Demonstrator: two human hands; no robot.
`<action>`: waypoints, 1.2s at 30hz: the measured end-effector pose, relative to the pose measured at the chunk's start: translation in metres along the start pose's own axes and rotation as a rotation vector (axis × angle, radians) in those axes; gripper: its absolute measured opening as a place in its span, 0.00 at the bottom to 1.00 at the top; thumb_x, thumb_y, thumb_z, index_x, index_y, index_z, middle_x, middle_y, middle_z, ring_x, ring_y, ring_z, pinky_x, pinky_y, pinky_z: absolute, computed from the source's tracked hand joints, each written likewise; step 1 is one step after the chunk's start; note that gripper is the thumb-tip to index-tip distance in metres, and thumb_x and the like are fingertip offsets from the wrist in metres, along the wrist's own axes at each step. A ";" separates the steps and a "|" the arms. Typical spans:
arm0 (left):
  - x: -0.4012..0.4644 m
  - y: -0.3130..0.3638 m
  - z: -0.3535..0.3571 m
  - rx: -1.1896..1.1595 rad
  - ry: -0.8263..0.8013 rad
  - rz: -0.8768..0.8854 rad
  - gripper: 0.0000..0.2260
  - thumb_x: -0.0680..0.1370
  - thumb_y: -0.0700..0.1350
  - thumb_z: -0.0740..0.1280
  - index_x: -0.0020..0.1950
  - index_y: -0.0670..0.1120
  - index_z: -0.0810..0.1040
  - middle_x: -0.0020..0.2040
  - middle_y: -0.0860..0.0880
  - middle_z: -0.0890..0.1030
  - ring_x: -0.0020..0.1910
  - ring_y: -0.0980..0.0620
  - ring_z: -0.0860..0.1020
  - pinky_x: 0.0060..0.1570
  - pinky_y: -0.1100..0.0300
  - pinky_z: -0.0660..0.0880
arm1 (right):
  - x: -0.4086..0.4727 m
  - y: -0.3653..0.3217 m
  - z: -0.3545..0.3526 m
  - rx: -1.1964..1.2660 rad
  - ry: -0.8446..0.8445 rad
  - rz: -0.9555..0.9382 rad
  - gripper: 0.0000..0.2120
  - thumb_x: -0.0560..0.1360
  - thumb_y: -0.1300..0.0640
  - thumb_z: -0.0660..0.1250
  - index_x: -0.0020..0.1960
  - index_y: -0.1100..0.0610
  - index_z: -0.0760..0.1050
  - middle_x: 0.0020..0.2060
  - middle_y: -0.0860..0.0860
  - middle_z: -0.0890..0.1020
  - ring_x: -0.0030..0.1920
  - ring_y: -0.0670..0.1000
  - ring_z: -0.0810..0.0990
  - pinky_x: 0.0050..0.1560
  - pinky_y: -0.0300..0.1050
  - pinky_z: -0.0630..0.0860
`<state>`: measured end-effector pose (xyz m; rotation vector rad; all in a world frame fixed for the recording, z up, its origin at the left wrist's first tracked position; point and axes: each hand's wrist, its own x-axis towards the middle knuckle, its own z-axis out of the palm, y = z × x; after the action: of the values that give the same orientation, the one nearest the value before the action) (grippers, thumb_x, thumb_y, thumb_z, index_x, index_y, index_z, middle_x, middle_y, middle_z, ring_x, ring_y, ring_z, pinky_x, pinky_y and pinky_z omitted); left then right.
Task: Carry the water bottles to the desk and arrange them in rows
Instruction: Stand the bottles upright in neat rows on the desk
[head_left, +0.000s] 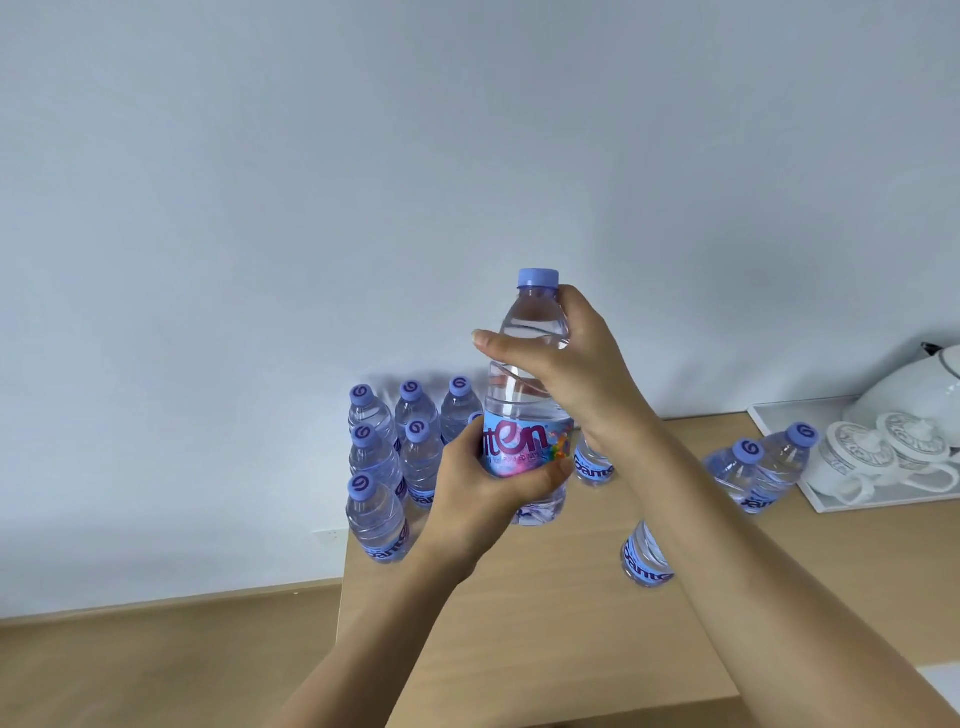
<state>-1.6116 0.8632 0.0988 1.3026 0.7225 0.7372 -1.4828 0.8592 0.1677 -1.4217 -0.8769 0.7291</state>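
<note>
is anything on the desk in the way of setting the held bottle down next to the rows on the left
Nothing visible blocks it. The held bottle hangs above bare desk just right of the rows. The loose bottles stand farther right.

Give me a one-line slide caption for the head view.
Both hands, left and right, hold a bottle above the desk beside bottle rows.

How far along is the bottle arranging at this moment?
Partly done. A block of bottles already stands in rows at the desk's back left. One bottle is held upright above the desk, left hand round its label, right hand round its shoulder. Left to do: two bottles by the tray and two partly hidden behind the right arm stand apart, unaligned.
</note>
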 end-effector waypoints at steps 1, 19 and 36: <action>-0.001 0.001 0.001 0.024 0.012 0.013 0.22 0.61 0.44 0.79 0.52 0.42 0.79 0.43 0.47 0.86 0.40 0.51 0.84 0.39 0.58 0.81 | -0.001 0.001 0.002 0.000 0.020 0.010 0.21 0.65 0.52 0.81 0.52 0.52 0.75 0.45 0.49 0.83 0.45 0.51 0.85 0.47 0.47 0.82; -0.004 0.004 -0.001 -0.010 0.003 0.004 0.21 0.62 0.45 0.80 0.52 0.47 0.79 0.43 0.49 0.85 0.41 0.52 0.84 0.39 0.65 0.78 | 0.004 -0.003 -0.002 0.153 -0.082 -0.007 0.10 0.69 0.57 0.76 0.46 0.53 0.77 0.43 0.51 0.82 0.46 0.52 0.85 0.40 0.42 0.81; -0.005 0.006 -0.012 0.036 -0.052 -0.025 0.25 0.62 0.45 0.81 0.57 0.48 0.78 0.47 0.49 0.85 0.45 0.51 0.84 0.42 0.61 0.79 | 0.009 -0.004 0.005 0.249 -0.090 0.023 0.09 0.61 0.63 0.74 0.37 0.50 0.79 0.40 0.54 0.82 0.40 0.55 0.83 0.40 0.45 0.81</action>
<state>-1.6243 0.8665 0.1036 1.3388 0.7114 0.6705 -1.4828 0.8689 0.1723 -1.1872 -0.8094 0.8927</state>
